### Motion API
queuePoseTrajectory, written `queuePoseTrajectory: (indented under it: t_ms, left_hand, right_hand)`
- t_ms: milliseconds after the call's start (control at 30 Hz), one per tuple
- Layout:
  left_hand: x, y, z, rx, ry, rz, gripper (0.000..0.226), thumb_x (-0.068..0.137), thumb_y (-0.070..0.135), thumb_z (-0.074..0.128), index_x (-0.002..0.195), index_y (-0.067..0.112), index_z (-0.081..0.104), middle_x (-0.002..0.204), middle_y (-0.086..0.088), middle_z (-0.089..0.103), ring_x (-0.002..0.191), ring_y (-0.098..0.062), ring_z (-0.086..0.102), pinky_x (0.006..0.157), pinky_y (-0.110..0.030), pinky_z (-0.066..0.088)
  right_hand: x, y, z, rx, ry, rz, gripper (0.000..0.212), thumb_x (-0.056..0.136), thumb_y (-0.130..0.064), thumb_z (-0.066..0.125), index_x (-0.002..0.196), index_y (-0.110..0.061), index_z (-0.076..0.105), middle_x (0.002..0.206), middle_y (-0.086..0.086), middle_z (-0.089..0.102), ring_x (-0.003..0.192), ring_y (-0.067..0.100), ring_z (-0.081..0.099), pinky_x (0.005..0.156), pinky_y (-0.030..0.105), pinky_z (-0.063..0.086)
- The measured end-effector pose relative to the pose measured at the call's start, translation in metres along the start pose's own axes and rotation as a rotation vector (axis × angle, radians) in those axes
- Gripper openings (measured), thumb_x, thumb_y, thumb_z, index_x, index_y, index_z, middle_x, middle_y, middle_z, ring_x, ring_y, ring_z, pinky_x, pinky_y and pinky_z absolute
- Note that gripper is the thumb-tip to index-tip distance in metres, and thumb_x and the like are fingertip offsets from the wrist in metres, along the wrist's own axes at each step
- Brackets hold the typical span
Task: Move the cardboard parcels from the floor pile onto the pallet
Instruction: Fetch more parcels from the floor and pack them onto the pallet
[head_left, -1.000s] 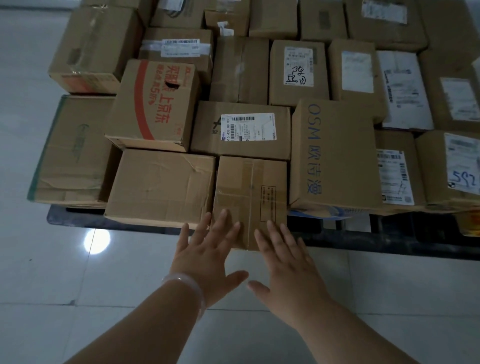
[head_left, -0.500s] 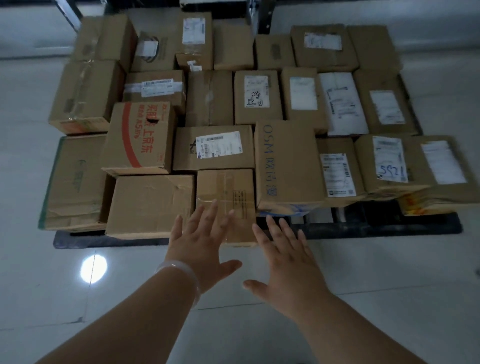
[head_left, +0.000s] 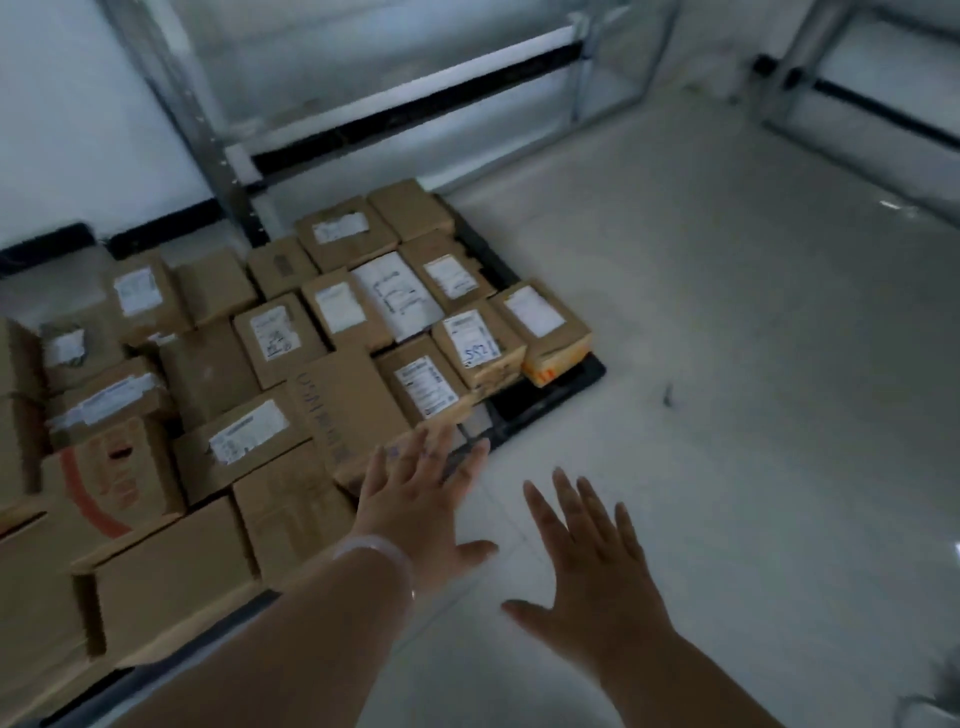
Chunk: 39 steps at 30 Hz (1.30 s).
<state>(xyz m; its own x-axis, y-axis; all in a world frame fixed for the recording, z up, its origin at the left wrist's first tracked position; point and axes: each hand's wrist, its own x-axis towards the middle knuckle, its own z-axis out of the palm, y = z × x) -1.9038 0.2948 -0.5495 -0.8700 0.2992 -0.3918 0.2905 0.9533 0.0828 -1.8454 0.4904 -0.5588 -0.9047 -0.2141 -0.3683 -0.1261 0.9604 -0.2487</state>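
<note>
Several cardboard parcels (head_left: 280, 338) with white labels cover a black pallet (head_left: 550, 395) that fills the left half of the view. A small plain parcel (head_left: 291, 514) sits at the pallet's near edge, beside a taller one with blue lettering (head_left: 348, 400). My left hand (head_left: 415, 499) is spread flat in the air just in front of these, holding nothing; a pale bangle circles its wrist. My right hand (head_left: 587, 566) hovers over the bare floor to the right, fingers straight and empty. No floor pile shows in this view.
Pale tiled floor (head_left: 727, 389) stretches to the right of the pallet. A metal shelving upright (head_left: 197, 119) and a low rail (head_left: 415, 104) stand against the wall behind the pallet. Another frame (head_left: 857, 88) stands at the far right.
The view has swung to the right and pulled back, so the pallet slid to the left. Both hands have drawn off the small front parcel and now hover apart from it.
</note>
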Motion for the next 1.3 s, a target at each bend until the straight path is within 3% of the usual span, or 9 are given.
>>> queuePoseTrajectory:
  t_ms: [333, 467, 667, 967, 1133, 1300]
  left_hand:
    - [-0.057, 0.275, 0.007, 0.163, 0.045, 0.458, 0.101, 0.082, 0.082, 0.035, 0.122, 0.05, -0.052, 0.148, 0.006, -0.047, 0.145, -0.024, -0.031, 0.114, -0.054, -0.017]
    - [-0.109, 0.389, 0.045, 0.218, 0.011, 0.641, 0.1, 0.081, 0.082, 0.037, 0.117, 0.054, -0.052, 0.15, 0.009, -0.044, 0.148, -0.024, -0.025, 0.114, -0.056, -0.014]
    - [-0.226, 0.543, 0.121, 0.242, -0.063, 0.899, 0.099, 0.078, 0.084, 0.039, 0.119, 0.06, -0.048, 0.136, 0.017, -0.055, 0.147, -0.021, -0.027, 0.109, -0.052, -0.024]
    - [-0.384, 0.674, 0.223, 0.5, -0.189, 1.176, 0.101, 0.076, 0.086, 0.039, 0.114, 0.06, -0.051, 0.128, 0.016, -0.06, 0.148, -0.021, -0.022, 0.114, -0.054, -0.012]
    - [-0.429, 0.72, 0.255, 0.555, -0.228, 1.277, 0.098, 0.078, 0.085, 0.037, 0.116, 0.06, -0.05, 0.13, 0.016, -0.06, 0.148, -0.02, -0.025, 0.114, -0.053, -0.013]
    - [-0.42, 0.766, 0.286, 0.618, -0.275, 1.334, 0.098, 0.078, 0.086, 0.036, 0.121, 0.06, -0.047, 0.135, 0.015, -0.058, 0.147, -0.02, -0.027, 0.114, -0.053, -0.014]
  right_hand:
    - [-0.253, 0.151, 0.009, 0.16, 0.202, 0.506, 0.111, 0.076, -0.085, 0.04, 0.129, -0.045, -0.049, 0.15, -0.009, -0.046, 0.143, 0.015, -0.036, 0.118, 0.043, -0.021]
    - [-0.379, 0.196, 0.052, 0.238, 0.263, 0.699, 0.112, 0.074, -0.087, 0.04, 0.131, -0.046, -0.047, 0.153, -0.009, -0.04, 0.143, 0.013, -0.034, 0.118, 0.04, -0.02]
    - [-0.588, 0.223, 0.135, 0.357, 0.256, 0.984, 0.113, 0.072, -0.09, 0.039, 0.133, -0.049, -0.046, 0.152, -0.011, -0.043, 0.136, 0.011, -0.043, 0.115, 0.04, -0.023]
    - [-0.8, 0.181, 0.251, 0.616, 0.225, 1.359, 0.114, 0.075, -0.085, 0.043, 0.135, -0.04, -0.043, 0.152, -0.008, -0.039, 0.138, 0.011, -0.036, 0.118, 0.041, -0.017]
    - [-0.85, 0.173, 0.289, 0.728, 0.184, 1.494, 0.117, 0.075, -0.084, 0.045, 0.137, -0.038, -0.043, 0.151, -0.008, -0.04, 0.136, 0.01, -0.037, 0.118, 0.041, -0.017]
    - [-0.863, 0.208, 0.308, 0.807, 0.212, 1.587, 0.114, 0.078, -0.081, 0.046, 0.136, -0.04, -0.042, 0.155, -0.007, -0.036, 0.147, 0.014, -0.028, 0.119, 0.04, -0.014]
